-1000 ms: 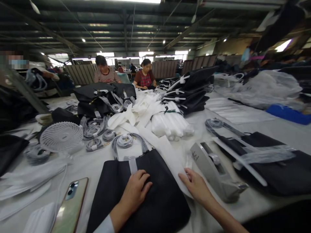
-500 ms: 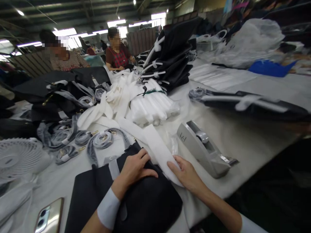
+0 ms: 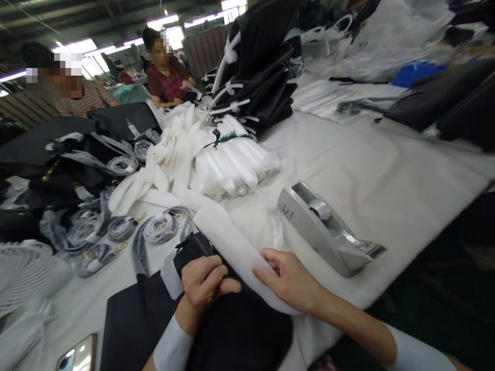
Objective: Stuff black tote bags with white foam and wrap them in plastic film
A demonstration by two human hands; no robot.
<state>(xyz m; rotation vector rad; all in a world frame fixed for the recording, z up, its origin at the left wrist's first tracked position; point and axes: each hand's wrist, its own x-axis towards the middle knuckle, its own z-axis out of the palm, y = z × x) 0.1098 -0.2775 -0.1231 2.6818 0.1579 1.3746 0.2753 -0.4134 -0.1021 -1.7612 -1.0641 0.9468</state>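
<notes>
A black bag [image 3: 247,335] lies at the table's front edge, a wrapped strap [image 3: 139,252] running from it to a coil. Over its upper part is my left hand [image 3: 204,283], fingers curled in; what they grip, if anything, is hidden. A white foam strip [image 3: 228,232] runs along the bag's right side. My right hand [image 3: 288,278] pinches the strip's edge between thumb and fingers. Just beyond that hand stands a grey tape dispenser [image 3: 328,226].
White foam pieces [image 3: 174,144] and a bundle of white rolls [image 3: 235,165] lie mid-table. Stacked black bags [image 3: 259,67] rise behind. A white fan [image 3: 23,273] and a phone [image 3: 79,355] are at left. Two people sit across the table. Dark bags [image 3: 444,98] lie at right.
My left hand's fingers have curled in more. The foam strip has shifted along the bag's side with my right hand. The bag at right has moved farther back. The view has shifted.
</notes>
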